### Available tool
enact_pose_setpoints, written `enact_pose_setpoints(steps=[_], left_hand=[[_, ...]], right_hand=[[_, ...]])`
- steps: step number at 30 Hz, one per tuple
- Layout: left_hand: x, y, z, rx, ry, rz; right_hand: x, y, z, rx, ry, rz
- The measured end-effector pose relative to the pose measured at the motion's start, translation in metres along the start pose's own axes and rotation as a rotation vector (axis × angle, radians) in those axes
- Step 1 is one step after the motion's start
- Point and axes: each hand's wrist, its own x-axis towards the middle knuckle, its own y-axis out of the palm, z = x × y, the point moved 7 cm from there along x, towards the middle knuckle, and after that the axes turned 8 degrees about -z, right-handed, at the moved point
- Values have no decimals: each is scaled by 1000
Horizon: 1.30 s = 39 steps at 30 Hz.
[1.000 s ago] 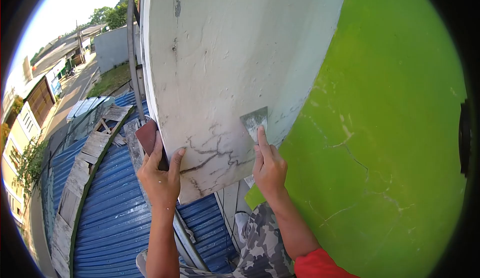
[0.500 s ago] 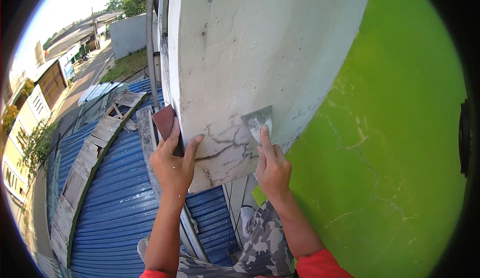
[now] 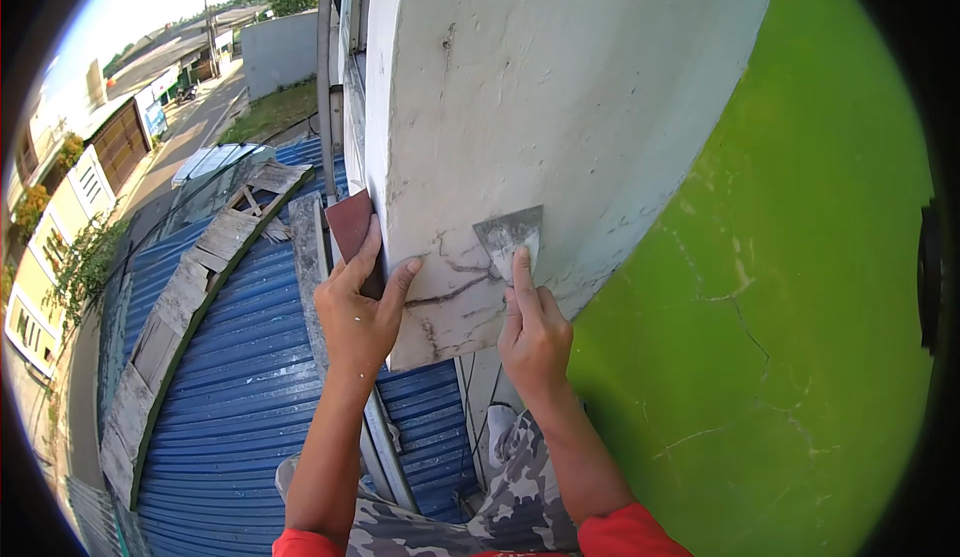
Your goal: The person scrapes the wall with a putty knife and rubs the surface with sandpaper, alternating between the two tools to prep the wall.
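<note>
My right hand (image 3: pixel 538 342) is closed round a putty knife (image 3: pixel 510 227), its index finger pressed along the metal blade. The blade lies against the white wall face (image 3: pixel 570 87), over a patch of dark branching cracks (image 3: pixel 450 297). At the wall's left edge, my left hand (image 3: pixel 355 312) holds a flat reddish-brown piece (image 3: pixel 350 222), which looks like sandpaper; its thumb rests near the white face. Part of the piece is hidden behind the fingers. The knife's handle is covered by my right hand.
A bright green wall (image 3: pixel 780 257) with thin cracks adjoins on the right. Below left spreads a blue corrugated roof (image 3: pixel 240 377) with a weathered board edging (image 3: pixel 170 337). My legs in camouflage trousers (image 3: pixel 510 517) are beneath me. A street (image 3: pixel 200 122) runs beyond at upper left.
The view has swung slightly, so the wall sits further right. Against the wall, the putty knife has moved left over the cracks. My left hand keeps its place at the edge.
</note>
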Motion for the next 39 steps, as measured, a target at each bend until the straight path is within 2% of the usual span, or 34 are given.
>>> enact_pose_setpoints(steps=[2,6,8,10,12,14,15,18,21,23,25,28,32,34,37,38,39], left_hand=[[0,-1,0,13,-7,19],[0,-2,6,-34,-139,65],[-2,-5,14,-82,-213,66],[-8,-6,19,-119,-229,65],[-18,-8,22,-130,-246,77],[-31,-11,29,-115,-261,108],[-38,-13,31,-126,-293,117],[-72,-30,47,-83,-362,42],[-134,-42,83,-85,-487,-98],[-197,-35,97,-52,-588,34],[-263,-18,112,-236,-1013,479],[-283,-3,103,-541,-1107,345],[-273,-5,109,-580,-1232,291],[-254,-12,92,-599,-1184,276],[-242,-13,88,-700,-1116,348],[-239,-12,85,-721,-1091,397],[-236,-9,82,-741,-1063,449]], right_hand=[[27,-5,6,-3,-37,-61],[158,-39,26,-59,-165,-266],[150,-34,25,-58,-206,-292],[123,-19,20,-64,-145,-204],[36,2,16,-46,-44,-52],[-66,20,9,-119,19,201],[-112,28,4,-72,50,243],[-203,25,7,-4,179,500],[-224,3,19,252,359,428],[-217,0,37,363,406,499],[-223,8,49,415,405,621],[-231,25,57,367,384,763],[-220,20,58,456,337,774],[-212,13,56,519,319,760],[-210,0,10,409,725,384],[-230,14,-6,538,888,475],[-246,23,-9,812,1132,587]])
